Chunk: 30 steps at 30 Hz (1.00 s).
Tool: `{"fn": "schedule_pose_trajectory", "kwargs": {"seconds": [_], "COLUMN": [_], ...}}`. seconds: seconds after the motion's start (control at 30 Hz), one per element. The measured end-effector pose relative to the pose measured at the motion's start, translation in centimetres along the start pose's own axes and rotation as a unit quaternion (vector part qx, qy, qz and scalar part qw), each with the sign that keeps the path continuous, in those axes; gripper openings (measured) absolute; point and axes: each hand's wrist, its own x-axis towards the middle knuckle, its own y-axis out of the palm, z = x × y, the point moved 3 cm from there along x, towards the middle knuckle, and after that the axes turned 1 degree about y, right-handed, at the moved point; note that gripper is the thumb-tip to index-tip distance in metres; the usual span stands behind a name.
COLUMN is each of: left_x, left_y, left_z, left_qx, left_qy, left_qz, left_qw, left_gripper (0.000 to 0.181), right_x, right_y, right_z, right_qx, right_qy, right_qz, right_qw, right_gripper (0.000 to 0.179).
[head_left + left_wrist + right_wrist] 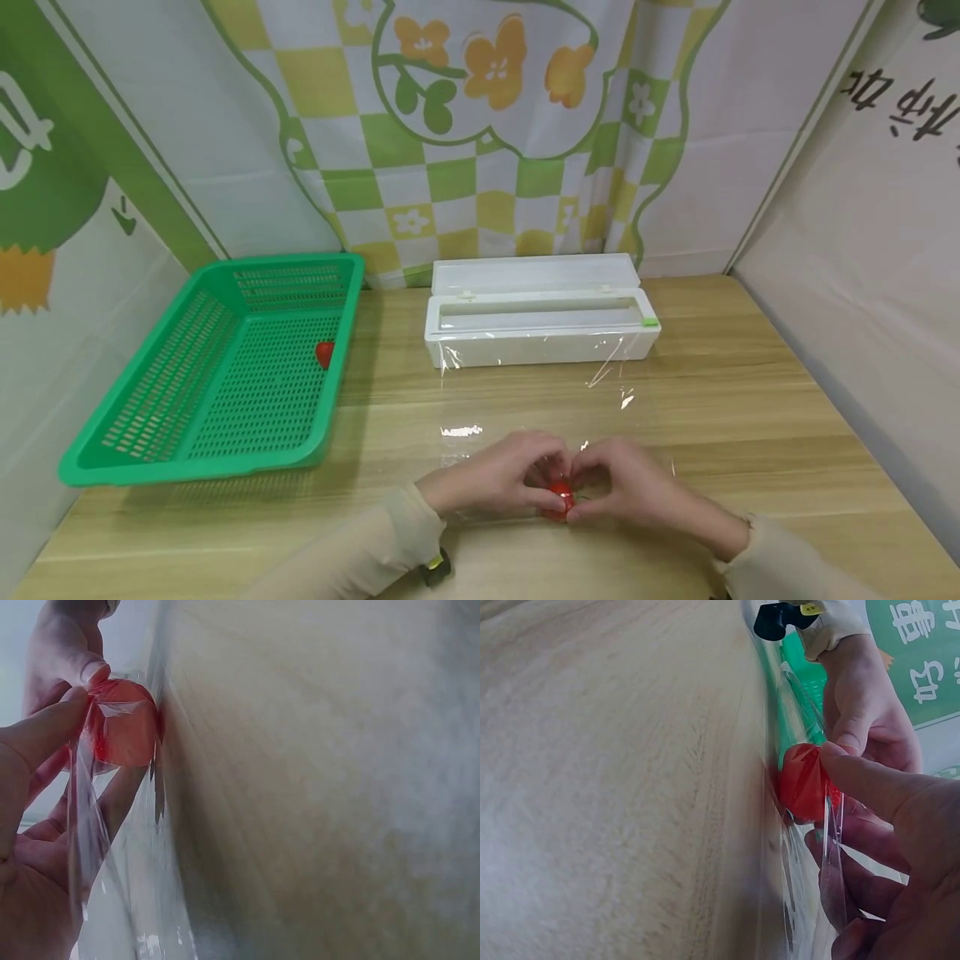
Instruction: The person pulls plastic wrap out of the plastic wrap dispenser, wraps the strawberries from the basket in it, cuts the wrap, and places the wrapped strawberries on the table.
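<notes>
Both hands are around a small red rounded fruit [559, 500], too wrapped to tell its kind, low over the table's front. Clear cling film [525, 400] covers it and stretches back toward a white cling film box [543, 346]. My left hand [510, 475] pinches the film at the fruit's left side, thumb and fingers bent. From the right, my right hand [630, 487] does likewise, its thumb against the film-covered fruit [802, 784]. In the left wrist view, the thumbs meet at gathered film [90, 727] on the fruit's side.
A green plastic basket [202, 471] stands at the left, with a red item [324, 354] inside by its right wall. The box's lid [532, 273] is raised at the back. A patterned curtain [495, 183] hangs behind the wooden table [750, 400].
</notes>
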Motion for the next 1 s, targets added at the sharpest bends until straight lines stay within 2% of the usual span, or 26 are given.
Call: {"fn": "schedule_pose_trajectory", "kwargs": {"seconds": [0.17,0.33,0.47,0.57,0.7,0.8,1.0], "left_x": [0.0,-0.1,-0.4,-0.7,-1.3,-2.0,-3.7], "left_y": [0.1,0.1,-0.3,-0.8,-1.6,-2.0,-2.4], "left_z": [0.1,0.1,0.0,0.0,0.1,0.2,-0.4], "left_qx": [-0.007,-0.005,-0.031,-0.033,0.015,0.073,0.191], "left_qy": [0.004,0.007,-0.004,-0.017,-0.029,-0.035,-0.044], "left_qz": [0.003,0.001,-0.001,-0.003,-0.011,-0.013,0.02], "left_qw": [1.0,1.0,0.9995,0.9993,0.9994,0.9966,0.9804], "left_gripper": [0.021,0.02,0.02,0.02,0.022,0.032,0.061], "right_x": [0.0,0.0,0.0,0.0,0.0,0.1,0.2], "right_y": [0.1,0.0,-0.1,-0.1,-0.1,-0.1,-0.2], "right_z": [-0.1,0.1,0.1,0.1,0.2,0.3,0.6], "right_qx": [0.011,-0.006,-0.025,-0.032,-0.035,-0.042,-0.062], "right_qy": [0.001,0.003,0.004,0.006,0.003,-0.003,-0.006], "right_qz": [0.011,0.012,0.007,0.007,0.011,0.012,0.007], "right_qw": [0.9999,0.9999,0.9997,0.9994,0.9993,0.9991,0.998], "right_gripper": [0.022,0.022,0.021,0.02,0.02,0.02,0.021]}}
